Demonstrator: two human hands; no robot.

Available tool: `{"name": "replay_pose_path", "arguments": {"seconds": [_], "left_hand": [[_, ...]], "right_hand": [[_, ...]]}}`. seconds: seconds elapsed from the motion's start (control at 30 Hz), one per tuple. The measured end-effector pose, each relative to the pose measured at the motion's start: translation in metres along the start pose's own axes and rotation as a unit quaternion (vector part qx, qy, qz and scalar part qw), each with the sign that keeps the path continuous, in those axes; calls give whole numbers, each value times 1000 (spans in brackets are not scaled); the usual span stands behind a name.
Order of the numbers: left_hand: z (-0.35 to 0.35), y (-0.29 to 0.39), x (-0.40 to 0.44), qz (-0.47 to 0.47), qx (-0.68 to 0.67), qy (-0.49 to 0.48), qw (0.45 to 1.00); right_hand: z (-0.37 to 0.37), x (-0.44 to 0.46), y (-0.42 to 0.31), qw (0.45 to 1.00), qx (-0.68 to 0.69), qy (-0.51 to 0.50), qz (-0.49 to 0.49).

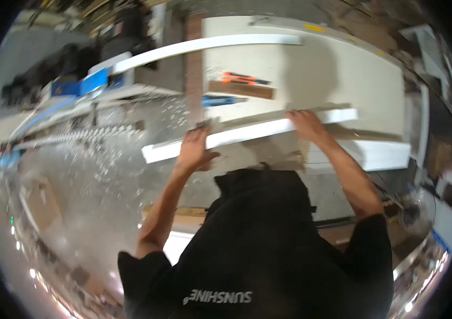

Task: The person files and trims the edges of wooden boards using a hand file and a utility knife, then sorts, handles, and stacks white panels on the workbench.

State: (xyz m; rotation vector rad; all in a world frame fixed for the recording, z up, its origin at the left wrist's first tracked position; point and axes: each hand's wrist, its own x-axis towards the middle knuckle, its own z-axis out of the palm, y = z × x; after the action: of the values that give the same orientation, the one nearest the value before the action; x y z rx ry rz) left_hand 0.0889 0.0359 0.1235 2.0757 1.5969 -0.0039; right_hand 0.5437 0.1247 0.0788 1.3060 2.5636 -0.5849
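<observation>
A long white strip (258, 132), which looks like a channel or trim piece, slants across the near edge of the pale worktable (367, 72). My left hand (194, 149) grips it left of its middle, fingers over the far side and thumb sticking out to the right. Farther along, my right hand (305, 125) has its fingers curled over the strip's far edge. Beyond the strip lie an orange and black utility knife (241, 78), a brown wooden bar (244, 90) and a blue-handled tool (220, 100) whose kind I cannot make out.
A second white strip (210, 43) spans from the table to the left. White lengths (383, 155) are stacked at the right. Along the far edge runs a metal bar (337, 35) with yellow labels. White scraps (103, 154) litter the floor at left.
</observation>
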Motion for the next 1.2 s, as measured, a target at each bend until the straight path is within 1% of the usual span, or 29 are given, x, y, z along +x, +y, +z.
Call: {"name": "replay_pose_path", "arguments": {"seconds": [0.03, 0.07, 0.1, 0.17, 0.2, 0.23, 0.27, 0.3, 0.33, 0.37, 0.4, 0.43, 0.47, 0.5, 0.53, 0.6, 0.67, 0.7, 0.73, 0.77, 0.8, 0.9, 0.93, 1.03, 1.13, 1.2], "left_hand": [[3, -3, 1, -5, -8, -7, 1000], [-1, -5, -1, 13, -18, 1, 1000], [11, -19, -3, 34, 2, 38, 999], [-1, -27, -10, 31, -25, 61, 997], [0, -38, -14, 43, -3, 148, 988], [-1, -54, -19, 1, 10, 184, 983], [-14, -71, -24, -53, 15, 183, 982], [-13, -100, -33, -140, 30, 193, 971], [-5, -146, -46, -229, -8, 203, 952], [21, -227, -67, -259, -185, 198, 927], [42, -298, -86, -294, -347, 206, 867], [29, -288, -94, -346, -389, 185, 834], [13, -275, -102, -398, -426, 166, 795], [-2, -257, -111, -447, -461, 144, 753], [-9, -241, -112, -434, -500, 121, 740], [-16, -219, -105, -403, -574, 71, 709], [-5, -220, -103, -391, -543, 80, 739], [0, -223, -101, -385, -527, 84, 753], [-3, -218, -100, -411, -543, 75, 728], [-3, -213, -98, -406, -552, 87, 723], [-5, -208, -99, -402, -560, 97, 718], [1, -204, -100, -382, -591, 117, 701], [3, -202, -97, -373, -604, 125, 693], [9, -195, -93, -353, -598, 114, 711], [5, -185, -85, -366, -590, 101, 713], [7, -188, -91, -365, -618, 130, 684]], "right_hand": [[-1, 2, -2, 1000, -15, -22, 3], [-13, 0, -9, 1000, -10, -18, 3], [-9, 0, -9, 1000, 4, 11, 6], [-33, -6, -17, 1000, 28, -5, 13], [-38, -6, -17, 999, 30, -19, 4], [-44, -5, -14, 999, 32, -32, -9], [-49, -7, -7, 999, 54, 2, -3], [-53, -11, 3, 996, 77, 35, 3], [-57, -16, 15, 993, 100, 68, 8], [-60, -19, 41, 981, 151, 95, 78], [-62, -24, 75, 961, 200, 121, 145], [-60, -37, 108, 937, 199, 192, 215], [-70, -55, 133, 899, 251, 230, 276], [-73, -72, 159, 861, 341, 230, 299], [-66, -85, 171, 824, 332, 203, 412], [-68, -99, 165, 780, 451, 117, 418], [-59, -105, 157, 713, 526, 73, 458], [-55, -105, 155, 705, 543, 83, 448], [-50, -105, 151, 697, 560, 92, 439], [-45, -102, 150, 687, 578, 101, 430], [-36, -96, 147, 686, 546, 107, 468], [-31, -89, 141, 723, 484, 64, 489], [-30, -86, 140, 718, 497, 60, 483], [-28, -75, 132, 728, 498, 74, 466], [-46, -71, 112, 745, 474, 56, 466], [-29, -75, 131, 745, 478, 40, 463]]}}
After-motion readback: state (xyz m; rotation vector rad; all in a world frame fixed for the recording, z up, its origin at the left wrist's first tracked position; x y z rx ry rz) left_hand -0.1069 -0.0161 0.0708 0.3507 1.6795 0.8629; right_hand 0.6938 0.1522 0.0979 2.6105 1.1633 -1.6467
